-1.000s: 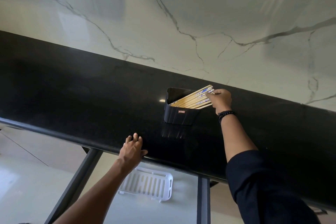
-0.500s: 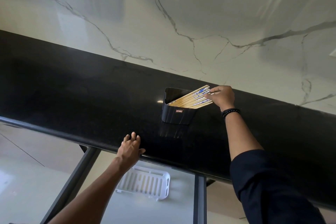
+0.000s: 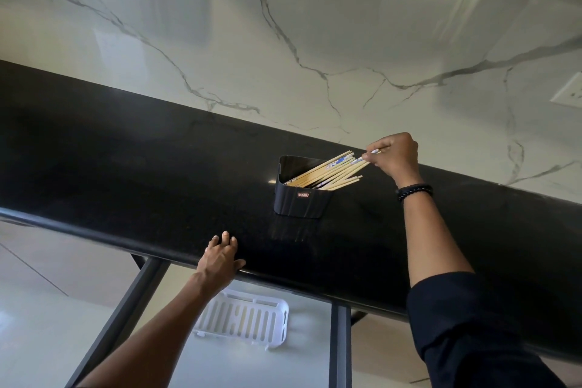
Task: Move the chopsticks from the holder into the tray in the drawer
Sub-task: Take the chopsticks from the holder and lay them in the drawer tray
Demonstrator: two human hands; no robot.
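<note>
1. Standing at a kitchen counter [image 3: 126,167] of glossy black stone, backed by a white marble wall [image 3: 220,41] with grey veins.
2. Nearest, looking down into an open drawer [image 3: 239,365] below the counter's front edge, framed by dark rails.
3. Lying flat on the drawer's pale floor: a white slotted tray [image 3: 252,320], partly hidden behind the left forearm, holding no chopsticks.
4. Resting the left hand [image 3: 220,258] palm down on the counter's rounded front edge, fingers close together and laid flat, thumb out to the side, gripping nothing.
5. Further back, sitting upright on the counter: a black ribbed holder [image 3: 299,201] with a small label on its front.
6. Leaning out of the holder toward the right: a bundle of pale wooden chopsticks [image 3: 327,170], some with blue-patterned ends, lower ends inside the holder.
7. Reaching over from the right, the right hand [image 3: 395,156], a black bead bracelet [image 3: 414,190] on the wrist and a dark sleeve [image 3: 472,324] rolled above the elbow.
8. Pinching the upper tips of a few chopsticks between thumb and fingertips, other fingers curled in; exact count impossible to tell.
9. Farthest right on the wall, showing a pale switch plate [image 3: 570,91].
</note>
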